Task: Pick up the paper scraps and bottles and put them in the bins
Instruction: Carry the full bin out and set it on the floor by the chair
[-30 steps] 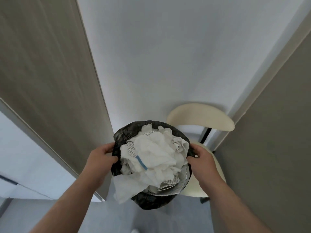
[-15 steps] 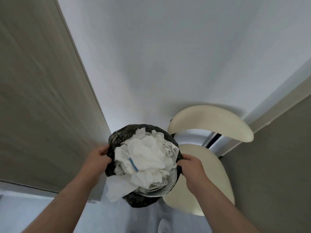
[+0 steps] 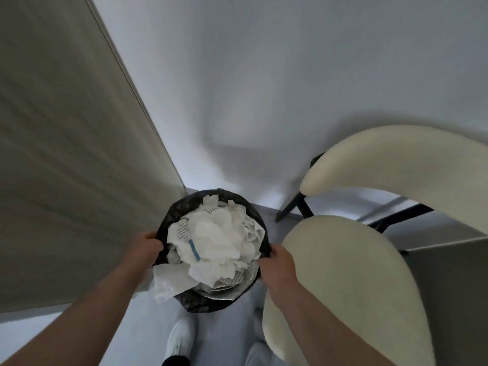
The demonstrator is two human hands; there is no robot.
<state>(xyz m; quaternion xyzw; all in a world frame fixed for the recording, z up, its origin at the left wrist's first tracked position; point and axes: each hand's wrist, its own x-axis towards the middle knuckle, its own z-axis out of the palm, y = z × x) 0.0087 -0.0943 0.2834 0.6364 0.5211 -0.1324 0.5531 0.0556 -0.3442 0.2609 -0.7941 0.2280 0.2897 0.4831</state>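
Left hand [image 3: 146, 250], right hand [image 3: 277, 266] round bin [image 3: 181, 207]

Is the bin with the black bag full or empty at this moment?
Full. Crumpled paper scraps are heaped above the rim of the bin, and one sheet hangs over its near-left edge.

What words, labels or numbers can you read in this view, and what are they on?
Nothing can be read.
Paper scraps in the bin: rows of grey print, too blurred to read.
Blue stripe on one scrap: no lettering visible.
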